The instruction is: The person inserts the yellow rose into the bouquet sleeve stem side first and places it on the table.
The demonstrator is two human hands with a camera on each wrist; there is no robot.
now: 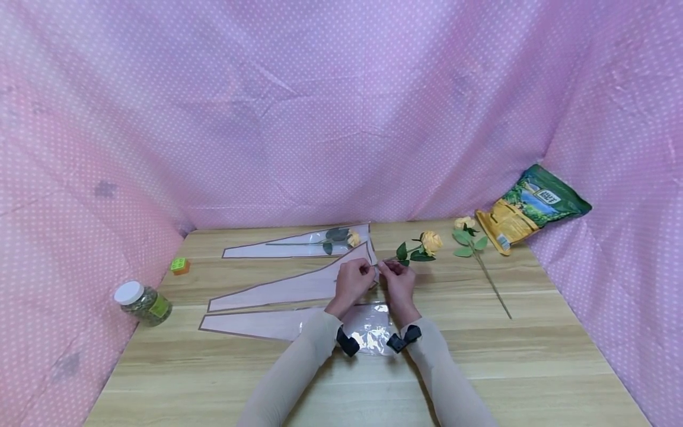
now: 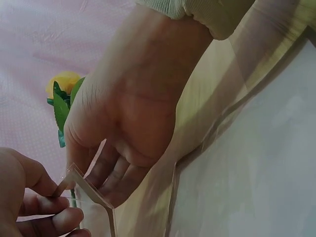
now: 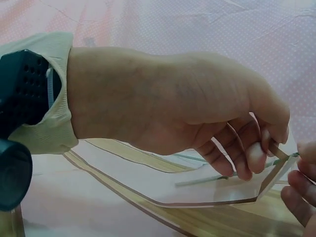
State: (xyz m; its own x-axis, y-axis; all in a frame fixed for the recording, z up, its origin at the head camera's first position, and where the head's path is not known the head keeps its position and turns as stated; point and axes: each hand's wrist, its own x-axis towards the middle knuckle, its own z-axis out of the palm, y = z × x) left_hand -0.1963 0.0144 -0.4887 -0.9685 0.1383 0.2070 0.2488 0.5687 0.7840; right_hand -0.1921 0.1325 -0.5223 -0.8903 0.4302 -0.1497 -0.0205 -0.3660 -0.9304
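Both hands meet at the wide mouth of the middle clear, brown-edged flower sleeve (image 1: 299, 284). My left hand (image 1: 353, 283) pinches the sleeve's brown edge between thumb and fingers. Beside it, my right hand (image 1: 399, 287) grips the stem of a yellow artificial rose (image 1: 431, 242) at the mouth; its fingertips are partly hidden. The bloom and leaves stick out to the right. In the right wrist view, the lower stem (image 3: 212, 180) runs inside the sleeve. The left wrist view shows the sleeve corner (image 2: 74, 173) between both hands, with the bloom (image 2: 64, 84) behind.
Behind, another sleeve (image 1: 251, 251) holds a yellow rose (image 1: 353, 238). A third sleeve (image 1: 245, 323) lies nearest, under the forearms. At right are a loose rose (image 1: 493, 281) and a green-yellow bag (image 1: 533, 204). At left stand a white-lidded jar (image 1: 144, 302) and small blocks (image 1: 180, 266).
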